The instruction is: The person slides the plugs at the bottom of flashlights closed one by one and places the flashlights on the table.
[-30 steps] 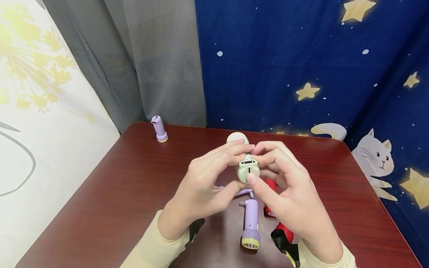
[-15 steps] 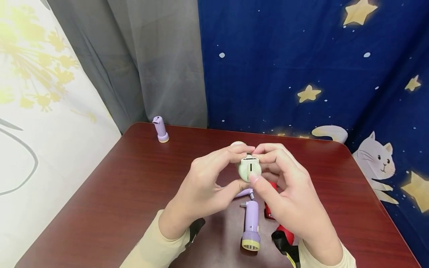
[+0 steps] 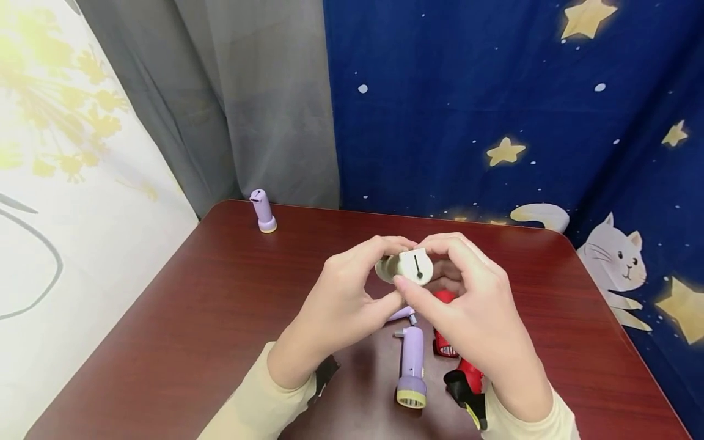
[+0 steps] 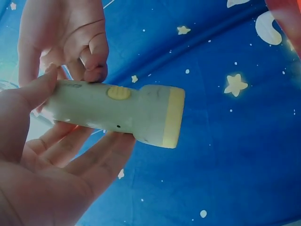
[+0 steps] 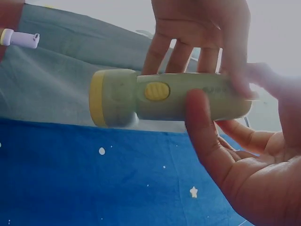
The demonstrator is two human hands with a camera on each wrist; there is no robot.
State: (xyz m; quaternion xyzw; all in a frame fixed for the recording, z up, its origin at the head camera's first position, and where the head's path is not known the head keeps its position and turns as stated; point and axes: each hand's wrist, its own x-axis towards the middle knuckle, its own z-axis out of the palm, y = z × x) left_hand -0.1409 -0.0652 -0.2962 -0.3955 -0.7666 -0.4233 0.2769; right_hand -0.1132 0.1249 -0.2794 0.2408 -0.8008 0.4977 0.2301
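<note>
A pale green flashlight is held up over the table between both hands, its slotted end toward the head camera. The left hand grips it from the left, and in the left wrist view its fingers lie along the flashlight's body below the yellow switch. From the right, the right hand holds the slotted end with thumb and fingers. The right wrist view shows the flashlight with its yellow-rimmed head pointing left and away from both hands.
On the dark red table, a purple flashlight lies below the hands, beside another purple piece. Red flashlights lie partly behind the right hand. Another purple flashlight stands at the back left.
The pale green flashlight has turned in the hands, so its slotted end now sits higher and shows a round hole. The left fingers have shifted on it, and the right thumb has moved left.
</note>
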